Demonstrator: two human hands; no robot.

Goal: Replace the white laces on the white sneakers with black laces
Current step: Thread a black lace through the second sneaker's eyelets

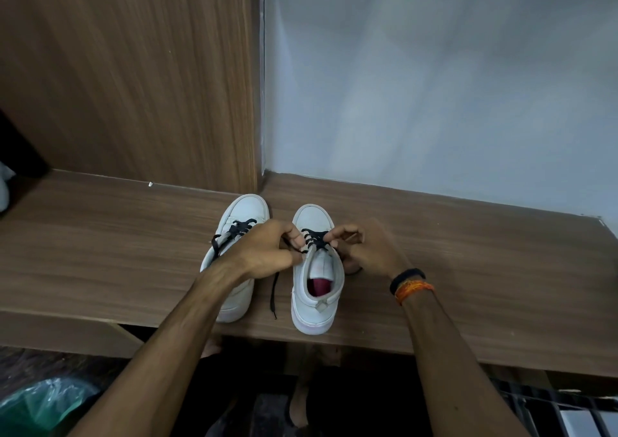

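Sneakers stand side by side on the wooden shelf [468, 269], toes toward the wall and heels toward the person, which puts the eyelets right under the hands. The left sneaker [234, 259] already carries a black lace [239, 227] through its front, so it looks set aside as done or nearly so, though the forearm hides its upper part. Work is on the right sneaker [316, 286]: its black lace [314, 237] crosses only the lower eyelets, and one loose end [273, 294] trails down between the two shoes. The left hand [267, 249] pinches the lace at the near edge of the eyelet row, seemingly to keep it taut. The right hand [364, 249] has its fingers curled in at the far edge, pinching the other strand, probably feeding it through the next hole. No white laces are in sight.
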